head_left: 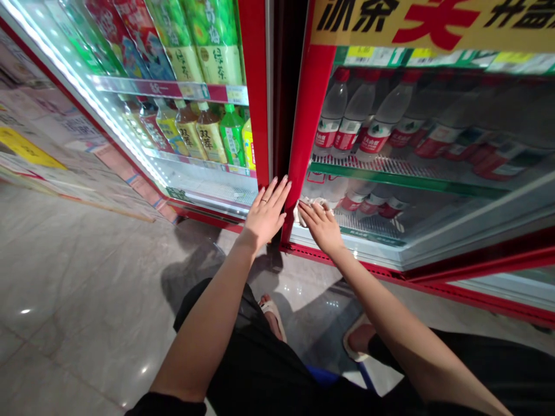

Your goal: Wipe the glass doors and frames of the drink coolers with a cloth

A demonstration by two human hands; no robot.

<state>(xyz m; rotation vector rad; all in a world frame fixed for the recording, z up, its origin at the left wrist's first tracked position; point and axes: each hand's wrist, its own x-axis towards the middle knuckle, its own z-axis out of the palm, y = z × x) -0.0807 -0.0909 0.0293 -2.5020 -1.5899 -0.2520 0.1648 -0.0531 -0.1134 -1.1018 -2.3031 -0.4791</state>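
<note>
My left hand [265,211] lies with its fingers stretched out against the red frame edge of the left drinks fridge [255,86], by the dark gap between the two fridges. My right hand [321,225] presses a crumpled whitish cloth [302,214] to the lower left of the glass door on the right drinks fridge [298,138]. Part of the cloth is hidden under the fingers. Behind that glass stand water bottles [373,130] with red caps and red labels. Bottled teas [208,133] fill the shelves of the left fridge.
A yellow sign [433,23] crosses the top of the right fridge. Stacked cartons [65,138] stand along the left side. Grey, shiny floor tiles [78,294] run below. My sandalled feet [273,318] are close to the fridge bases.
</note>
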